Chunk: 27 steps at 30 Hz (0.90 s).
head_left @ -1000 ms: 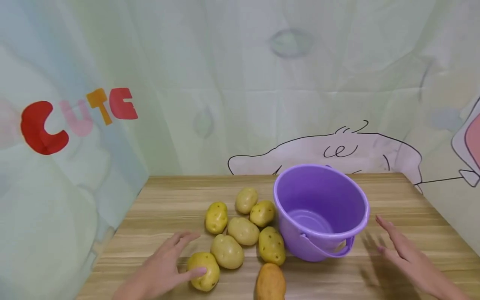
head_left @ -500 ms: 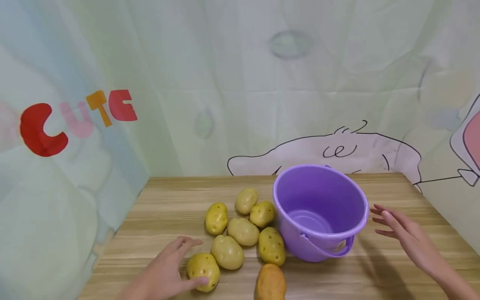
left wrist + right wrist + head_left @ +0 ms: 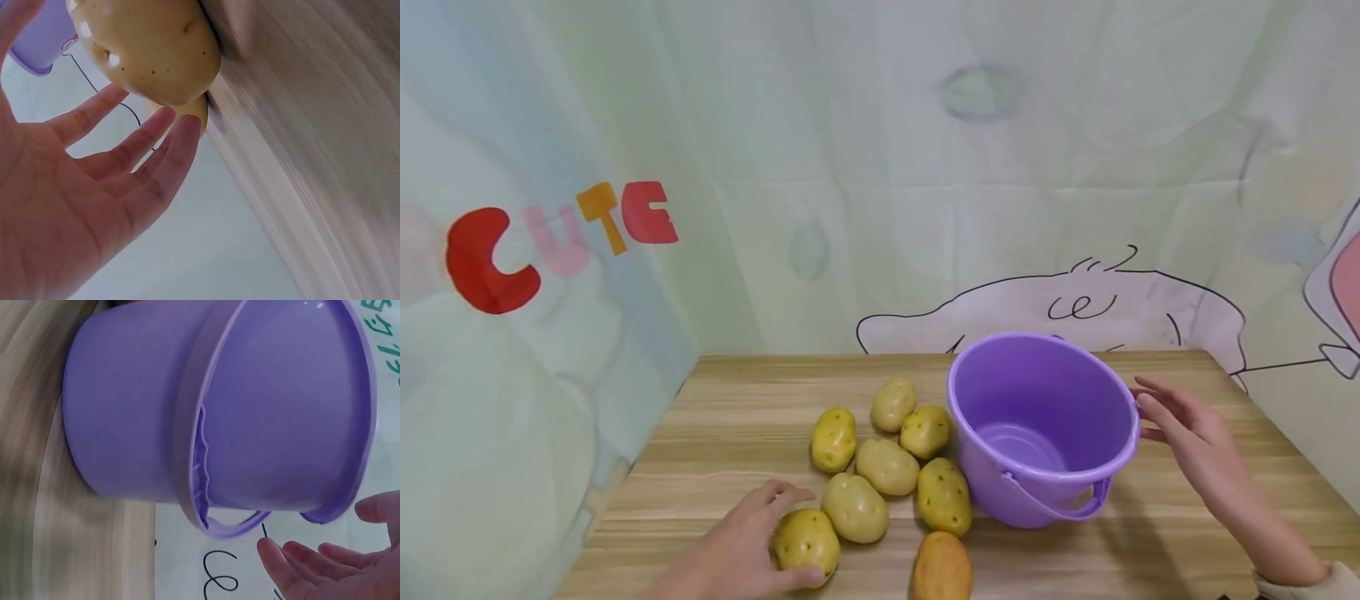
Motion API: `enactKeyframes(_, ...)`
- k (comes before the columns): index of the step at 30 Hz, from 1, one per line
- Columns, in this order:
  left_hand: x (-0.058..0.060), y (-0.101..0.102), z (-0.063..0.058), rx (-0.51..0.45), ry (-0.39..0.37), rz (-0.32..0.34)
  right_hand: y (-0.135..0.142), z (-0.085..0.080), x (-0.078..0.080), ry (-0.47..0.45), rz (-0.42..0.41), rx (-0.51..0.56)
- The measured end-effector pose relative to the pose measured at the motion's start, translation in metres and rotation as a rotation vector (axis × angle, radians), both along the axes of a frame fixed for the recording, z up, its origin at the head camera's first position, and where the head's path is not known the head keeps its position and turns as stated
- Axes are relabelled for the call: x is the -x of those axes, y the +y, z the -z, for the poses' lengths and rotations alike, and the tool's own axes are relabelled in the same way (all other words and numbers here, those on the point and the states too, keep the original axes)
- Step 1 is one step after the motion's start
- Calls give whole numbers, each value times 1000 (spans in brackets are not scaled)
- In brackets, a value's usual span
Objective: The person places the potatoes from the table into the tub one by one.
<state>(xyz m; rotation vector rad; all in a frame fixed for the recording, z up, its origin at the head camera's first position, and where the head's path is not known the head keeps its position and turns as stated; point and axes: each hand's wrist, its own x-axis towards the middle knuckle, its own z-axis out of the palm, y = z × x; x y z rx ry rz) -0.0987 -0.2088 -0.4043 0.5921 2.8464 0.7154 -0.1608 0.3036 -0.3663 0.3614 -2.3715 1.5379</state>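
That potato at the worktop's near left looks firm and slick to me, best cupped round its middle by the spread left hand, while the right hand, fingers parted, sits by the light-looking bucket's rim.

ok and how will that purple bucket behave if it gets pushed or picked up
Probably light for its size: the purple bucket looks like thin-walled plastic. A push high on the rim might tip it, as it narrows toward its base. The hinged-looking handle, hanging down at the side, would likely swing when it is lifted.
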Motion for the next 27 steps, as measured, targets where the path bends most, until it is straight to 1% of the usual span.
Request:
enactKeyframes(3, -1, 1, 1, 0, -31, 0, -7, -3, 5, -3, 59, -36)
enactKeyframes(9, -2, 4, 1, 5, -62, 13, -16, -8, 13, -15, 130, -118)
enactKeyframes(11, -3, 4, 2, 8, -49, 19, -18, -9, 15, -14, 137, -139)
enactKeyframes(15, -4, 4, 4, 12, -31, 28, -21, -9, 16, 1, 132, -142)
enactKeyframes(20, -3, 5, 5, 11, -48, 21, -20, -7, 16, 33, 129, -131)
enactKeyframes(27, -2, 3, 7, 17, -47, 23, -25, -5, 18, 71, 137, -141)
